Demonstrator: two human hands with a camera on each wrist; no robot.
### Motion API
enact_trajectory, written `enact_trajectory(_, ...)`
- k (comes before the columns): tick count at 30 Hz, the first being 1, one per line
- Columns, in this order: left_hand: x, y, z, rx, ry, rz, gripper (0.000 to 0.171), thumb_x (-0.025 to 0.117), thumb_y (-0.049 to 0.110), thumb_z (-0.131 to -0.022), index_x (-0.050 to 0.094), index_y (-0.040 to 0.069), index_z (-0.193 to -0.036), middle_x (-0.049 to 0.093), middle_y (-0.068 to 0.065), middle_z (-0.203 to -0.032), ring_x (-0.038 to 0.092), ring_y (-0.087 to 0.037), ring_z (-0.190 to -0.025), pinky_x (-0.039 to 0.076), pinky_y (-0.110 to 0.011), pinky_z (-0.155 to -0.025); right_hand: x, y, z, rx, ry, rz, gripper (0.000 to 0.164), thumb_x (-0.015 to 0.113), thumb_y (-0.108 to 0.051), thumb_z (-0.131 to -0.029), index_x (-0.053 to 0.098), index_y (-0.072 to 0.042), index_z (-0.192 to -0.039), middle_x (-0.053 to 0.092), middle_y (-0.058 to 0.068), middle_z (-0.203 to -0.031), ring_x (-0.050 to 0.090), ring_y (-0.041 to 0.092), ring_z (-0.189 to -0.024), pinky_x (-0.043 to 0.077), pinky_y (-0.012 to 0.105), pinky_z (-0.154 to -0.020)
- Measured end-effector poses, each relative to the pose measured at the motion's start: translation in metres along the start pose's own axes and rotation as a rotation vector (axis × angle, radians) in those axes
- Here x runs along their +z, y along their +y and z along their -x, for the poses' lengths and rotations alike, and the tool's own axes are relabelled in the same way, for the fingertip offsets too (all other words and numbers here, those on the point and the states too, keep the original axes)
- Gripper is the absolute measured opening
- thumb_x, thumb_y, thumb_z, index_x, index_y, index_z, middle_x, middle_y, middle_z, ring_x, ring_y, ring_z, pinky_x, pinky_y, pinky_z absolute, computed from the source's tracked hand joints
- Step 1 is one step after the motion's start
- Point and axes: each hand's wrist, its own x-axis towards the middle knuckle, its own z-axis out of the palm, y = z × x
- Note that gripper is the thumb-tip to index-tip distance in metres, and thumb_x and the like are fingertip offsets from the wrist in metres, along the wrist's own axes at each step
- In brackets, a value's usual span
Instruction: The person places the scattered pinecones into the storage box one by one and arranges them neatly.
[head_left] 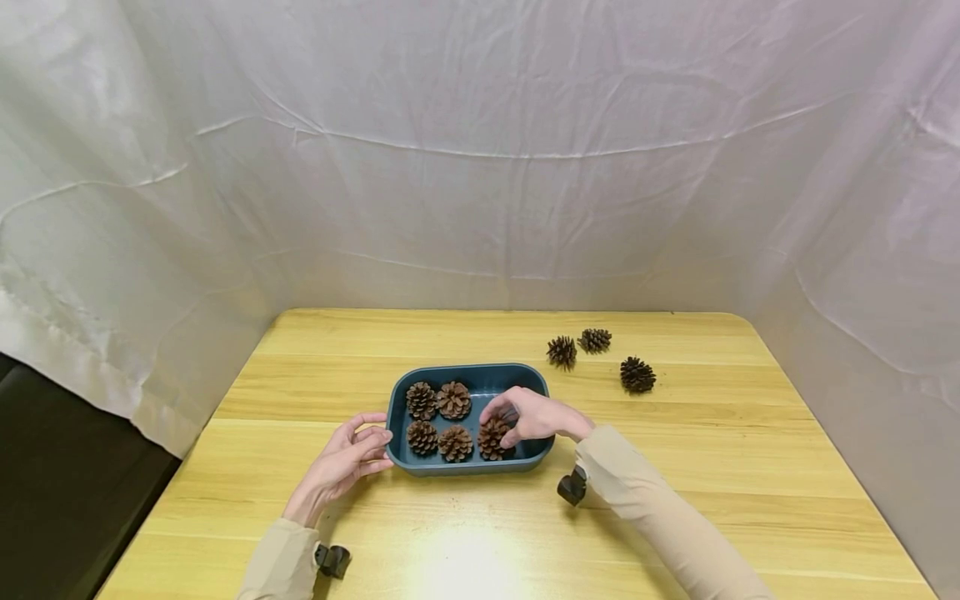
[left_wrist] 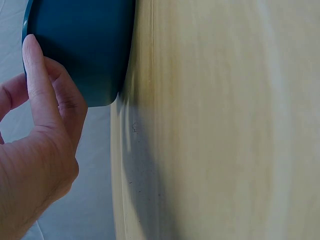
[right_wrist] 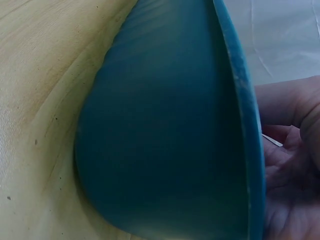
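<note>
Gripping the likely light, brittle pinecone (head_left: 491, 442) by its sides suited your curled right hand (head_left: 531, 414); your relaxed left hand (head_left: 347, 454) touched the tray's (head_left: 480, 469) left edge.

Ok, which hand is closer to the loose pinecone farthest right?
Right. The right hand is in the tray, left of that pinecone; the left hand is farther left, at the tray's left end.
</note>
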Motion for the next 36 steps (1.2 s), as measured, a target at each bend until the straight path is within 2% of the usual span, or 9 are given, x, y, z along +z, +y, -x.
enact_trajectory(10, 0.0006, 0.0013, 0.0005, -0.008, 0.009, 0.005, 0.041, 0.054, 0.005, -0.102, 0.034, -0.002, -0.137, 0.063, 0.004, -0.1, 0.065, -0.005, -0.076, 0.063, -0.024, -0.076, 0.0013, -0.0007, -0.0023, 0.013, -0.013, 0.009, 0.038, 0.076, 0.001, -0.085, 0.069, -0.006, -0.121, 0.068, 0.009, -0.128, 0.06, 0.029, -0.123, 0.053, 0.042, -0.108)
enact_trajectory(28, 0.0009, 0.001, 0.0003, -0.01, 0.015, 0.003, 0.039, 0.053, 0.004, -0.102, 0.035, -0.001, -0.136, 0.063, 0.005, -0.099, 0.065, -0.005, -0.076, 0.063, -0.024, -0.076, 0.0, -0.0019, -0.0012, -0.024, -0.009, -0.023, 0.038, 0.076, 0.0, -0.086, 0.067, -0.002, -0.123, 0.067, 0.012, -0.127, 0.06, 0.032, -0.122, 0.053, 0.044, -0.108)
enact_trajectory(36, 0.0005, 0.0014, 0.0007, -0.005, 0.005, 0.018, 0.036, 0.053, 0.004, -0.102, 0.037, 0.001, -0.133, 0.063, 0.004, -0.099, 0.065, -0.005, -0.076, 0.063, -0.024, -0.076, 0.0011, -0.0014, -0.0016, -0.009, -0.007, -0.021, 0.035, 0.075, -0.001, -0.087, 0.069, -0.005, -0.12, 0.067, 0.011, -0.127, 0.062, 0.029, -0.119, 0.055, 0.04, -0.105)
